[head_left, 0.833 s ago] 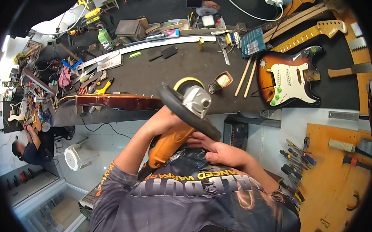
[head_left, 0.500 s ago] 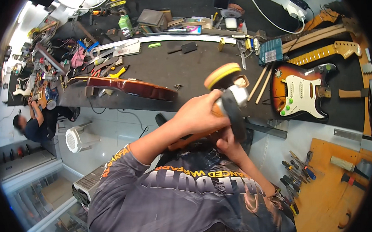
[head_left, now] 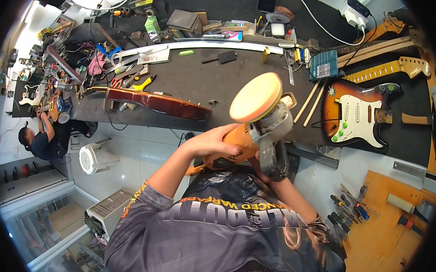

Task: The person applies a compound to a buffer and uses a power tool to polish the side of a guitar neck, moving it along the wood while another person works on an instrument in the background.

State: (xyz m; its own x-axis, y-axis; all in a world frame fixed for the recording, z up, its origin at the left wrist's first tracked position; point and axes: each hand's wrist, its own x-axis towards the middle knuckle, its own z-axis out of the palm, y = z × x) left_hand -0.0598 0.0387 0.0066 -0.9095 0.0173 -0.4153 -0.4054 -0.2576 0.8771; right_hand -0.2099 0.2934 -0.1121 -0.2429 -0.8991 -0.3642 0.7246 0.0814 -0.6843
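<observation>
While both hands gripped the orange polisher (head_left: 238,147) above the tabletop (head_left: 211,85) edge, left hand (head_left: 211,142) was clenched on the body, right hand (head_left: 264,175) mostly hidden under the side handle, prob. grasping it. Foam pad (head_left: 255,97) faced up, off work. Best: firm 2-hand hold, pad flat w/ light pressure, clear of sunburst guitar (head_left: 355,113).

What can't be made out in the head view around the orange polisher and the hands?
- Right hand: head view, mostly hidden behind the orange power polisher; its grip cannot be told.
- Left hand: palm side hidden against the polisher's body.
- Face of the round peach foam pad: any wear or compound too small to tell.
- Small tools along the black workbench back edge: too small and bent by the fisheye rim.
</observation>
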